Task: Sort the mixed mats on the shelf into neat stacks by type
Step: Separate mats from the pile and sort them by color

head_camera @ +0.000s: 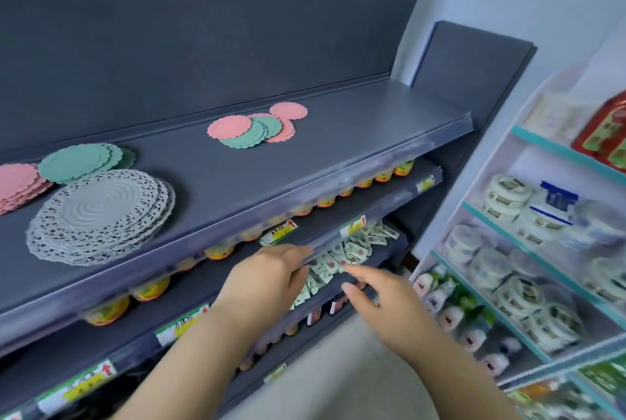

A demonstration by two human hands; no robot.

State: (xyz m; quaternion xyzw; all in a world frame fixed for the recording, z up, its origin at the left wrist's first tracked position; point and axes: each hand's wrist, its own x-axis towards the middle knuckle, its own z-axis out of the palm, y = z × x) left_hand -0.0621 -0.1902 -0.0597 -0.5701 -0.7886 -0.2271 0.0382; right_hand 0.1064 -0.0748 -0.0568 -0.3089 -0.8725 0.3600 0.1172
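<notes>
The top shelf [305, 165] carries all the mats. Three sorted stacks sit at the left of the frame: a pink stack [17, 184] at the edge, a green stack [79, 162] beside it, and a grey lace stack [98, 216] in front of both. The unsorted cluster [252, 128] lies at centre frame, well apart from the stacks. It consists of pink and green scalloped mats overlapping one another, with one pink mat [288, 110] at its upper right end.

Both hands are below the top shelf, in the lower centre of the frame. The left hand [267, 279] shows its back to the camera, with the fingers loosely extended toward the front rail of a lower shelf [389, 202]. Contact with that rail cannot be confirmed. It holds nothing. The right hand [379, 301] is lower and further right, with fingers nearly straight and slightly spread. It is also empty.

Governing relation: the cluster lies almost directly above the left hand in the frame, and up and to the left of the right hand. The left hand is therefore the nearer one. The mats are round and have no long axis. The cluster itself runs along the shelf, from lower left to upper right.

Probable next move: raise a hand over the shelf's front edge to the cluster.
</notes>
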